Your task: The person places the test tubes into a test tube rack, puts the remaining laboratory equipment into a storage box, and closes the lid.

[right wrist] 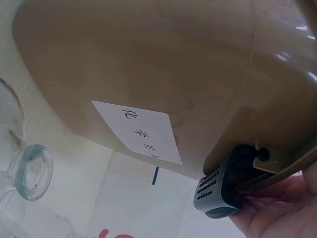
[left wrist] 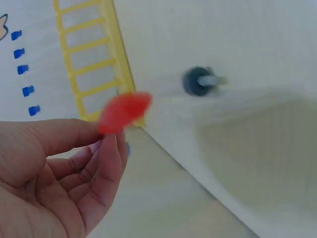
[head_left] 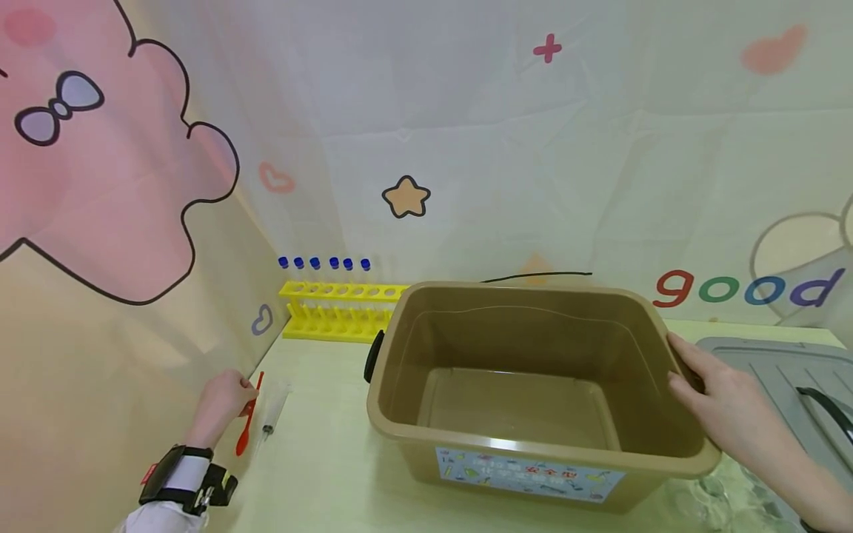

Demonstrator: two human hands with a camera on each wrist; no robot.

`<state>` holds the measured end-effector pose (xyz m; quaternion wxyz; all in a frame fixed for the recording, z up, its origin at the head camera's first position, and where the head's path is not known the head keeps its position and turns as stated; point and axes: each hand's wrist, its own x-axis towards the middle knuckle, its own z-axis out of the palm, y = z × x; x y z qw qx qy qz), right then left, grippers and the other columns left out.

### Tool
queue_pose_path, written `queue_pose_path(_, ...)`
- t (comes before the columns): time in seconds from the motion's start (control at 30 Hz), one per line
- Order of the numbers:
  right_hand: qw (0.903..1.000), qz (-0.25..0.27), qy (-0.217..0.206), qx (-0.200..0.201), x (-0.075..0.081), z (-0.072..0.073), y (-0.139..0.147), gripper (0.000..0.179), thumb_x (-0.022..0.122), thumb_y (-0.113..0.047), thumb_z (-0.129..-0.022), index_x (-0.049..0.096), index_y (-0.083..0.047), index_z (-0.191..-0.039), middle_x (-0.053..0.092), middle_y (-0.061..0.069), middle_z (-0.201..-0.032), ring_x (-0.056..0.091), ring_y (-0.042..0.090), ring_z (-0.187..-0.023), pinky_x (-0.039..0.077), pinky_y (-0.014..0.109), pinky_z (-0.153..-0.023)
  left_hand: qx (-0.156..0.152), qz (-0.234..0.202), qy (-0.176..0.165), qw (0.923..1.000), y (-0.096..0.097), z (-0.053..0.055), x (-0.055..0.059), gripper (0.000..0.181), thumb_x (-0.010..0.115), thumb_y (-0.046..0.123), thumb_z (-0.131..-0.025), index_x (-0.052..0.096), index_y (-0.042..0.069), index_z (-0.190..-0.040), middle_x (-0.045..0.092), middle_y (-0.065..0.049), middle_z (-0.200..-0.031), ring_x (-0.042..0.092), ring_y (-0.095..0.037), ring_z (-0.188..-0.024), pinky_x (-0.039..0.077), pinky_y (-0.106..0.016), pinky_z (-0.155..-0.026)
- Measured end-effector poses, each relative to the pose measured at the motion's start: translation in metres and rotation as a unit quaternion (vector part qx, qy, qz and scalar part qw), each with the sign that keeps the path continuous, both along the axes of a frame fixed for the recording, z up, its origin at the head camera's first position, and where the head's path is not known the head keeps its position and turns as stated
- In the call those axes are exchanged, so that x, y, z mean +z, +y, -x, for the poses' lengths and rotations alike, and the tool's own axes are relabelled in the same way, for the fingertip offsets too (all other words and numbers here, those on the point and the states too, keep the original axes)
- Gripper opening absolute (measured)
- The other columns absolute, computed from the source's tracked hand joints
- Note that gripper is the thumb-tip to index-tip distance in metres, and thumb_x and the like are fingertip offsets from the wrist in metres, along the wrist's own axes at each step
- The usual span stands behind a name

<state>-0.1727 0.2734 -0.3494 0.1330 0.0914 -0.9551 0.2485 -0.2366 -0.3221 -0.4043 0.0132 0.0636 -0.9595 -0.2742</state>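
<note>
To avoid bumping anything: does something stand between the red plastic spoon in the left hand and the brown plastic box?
Yes: a clear plastic syringe lies on the pale table between the spoon and the box, nearer the spoon.

From here I see a pale table (head_left: 320,451) bearing a brown plastic bin (head_left: 480,443) at centre, a yellow test-tube rack (head_left: 333,329) far left, a syringe (head_left: 275,411) left, a grey lid (head_left: 786,370) right, clear glassware (head_left: 713,503) near right.

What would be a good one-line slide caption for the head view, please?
Left hand pinching a red spoon beside a syringe, right hand gripping a brown bin, a yellow rack behind.
</note>
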Motion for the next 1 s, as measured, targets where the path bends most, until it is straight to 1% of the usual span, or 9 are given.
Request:
queue_pose_path(0.1, 1.0, 0.006, 0.002, 0.004, 0.0, 0.001, 0.0, 0.052, 0.05, -0.012, -0.091, 0.029, 0.007, -0.136, 0.041, 0.038, -0.118, 0.04, 0.054, -0.102, 0.033, 0.061, -0.076, -0.007, -0.023, 0.008, 0.9997, 0.008, 0.002, 0.009, 0.017, 0.056, -0.002, -0.082, 0.056, -0.004, -0.065, 0.052, -0.003, -0.055, 0.053, -0.016, -0.049, 0.046, -0.029, -0.05)
queue_pose_path(0.2, 0.9998, 0.016, 0.0, 0.008, 0.0, 0.002, 0.001, 0.053, 0.048, -0.012, -0.092, 0.028, 0.007, -0.136, 0.039, 0.039, -0.119, 0.038, 0.054, -0.104, 0.033, 0.061, -0.078, -0.016, -0.042, 0.011, 0.9989, 0.019, 0.004, 0.022, 0.015, 0.057, -0.001, -0.083, 0.058, -0.006, -0.069, 0.054, -0.004, -0.058, 0.055, -0.016, -0.05, 0.049, -0.031, -0.052)
queue_pose_path(0.3, 0.9997, 0.023, -0.001, 0.012, -0.001, 0.002, 0.002, 0.052, 0.048, -0.012, -0.092, 0.027, 0.008, -0.136, 0.038, 0.039, -0.12, 0.038, 0.054, -0.105, 0.032, 0.061, -0.078, -0.031, -0.054, 0.014, 0.998, 0.031, 0.008, 0.039, 0.013, 0.058, 0.0, -0.084, 0.059, -0.008, -0.074, 0.056, -0.006, -0.061, 0.056, -0.018, -0.053, 0.05, -0.033, -0.055)
queue_pose_path(0.47, 0.9998, 0.018, 0.002, 0.01, -0.001, 0.003, 0.002, 0.052, 0.048, -0.012, -0.092, 0.028, 0.008, -0.136, 0.039, 0.039, -0.12, 0.038, 0.054, -0.104, 0.033, 0.061, -0.078, -0.061, -0.064, 0.009, 0.9961, 0.055, 0.015, 0.068, 0.012, 0.058, 0.002, -0.085, 0.061, -0.009, -0.081, 0.059, -0.007, -0.065, 0.06, -0.022, -0.057, 0.051, -0.031, -0.057)
queue_pose_path(0.63, 0.9998, 0.016, 0.005, 0.007, -0.003, 0.003, 0.002, 0.052, 0.048, -0.012, -0.091, 0.028, 0.008, -0.135, 0.04, 0.039, -0.119, 0.039, 0.054, -0.104, 0.033, 0.061, -0.078, -0.093, -0.089, 0.009, 0.9917, 0.08, 0.018, 0.095, 0.013, 0.056, 0.002, -0.086, 0.061, -0.01, -0.082, 0.06, -0.009, -0.065, 0.06, -0.021, -0.056, 0.051, -0.029, -0.056)
queue_pose_path(0.73, 0.9998, 0.019, 0.006, 0.006, -0.003, 0.002, 0.002, 0.052, 0.048, -0.012, -0.091, 0.029, 0.008, -0.135, 0.04, 0.039, -0.119, 0.038, 0.054, -0.104, 0.033, 0.061, -0.078, -0.113, -0.109, 0.014, 0.9875, 0.096, 0.018, 0.111, 0.014, 0.056, 0.002, -0.086, 0.06, -0.01, -0.084, 0.06, -0.01, -0.066, 0.06, -0.021, -0.056, 0.051, -0.029, -0.056)
queue_pose_path(0.9, 0.9998, 0.02, -0.005, 0.005, -0.001, 0.001, 0.002, 0.052, 0.047, -0.012, -0.092, 0.027, 0.008, -0.136, 0.038, 0.039, -0.121, 0.037, 0.054, -0.104, 0.032, 0.062, -0.078, -0.149, -0.114, 0.015, 0.9821, 0.129, 0.015, 0.141, 0.013, 0.057, 0.004, -0.087, 0.06, -0.009, -0.087, 0.061, -0.012, -0.071, 0.062, -0.024, -0.061, 0.051, -0.028, -0.058)
queue_pose_path(1.0, 0.9997, 0.021, -0.009, 0.006, 0.0, 0.001, 0.002, 0.053, 0.047, -0.012, -0.092, 0.027, 0.009, -0.136, 0.037, 0.039, -0.122, 0.036, 0.055, -0.105, 0.032, 0.062, -0.079, -0.169, -0.12, 0.009, 0.9783, 0.152, 0.015, 0.158, 0.013, 0.058, 0.004, -0.087, 0.06, -0.009, -0.087, 0.062, -0.013, -0.072, 0.063, -0.025, -0.063, 0.051, -0.029, -0.06)
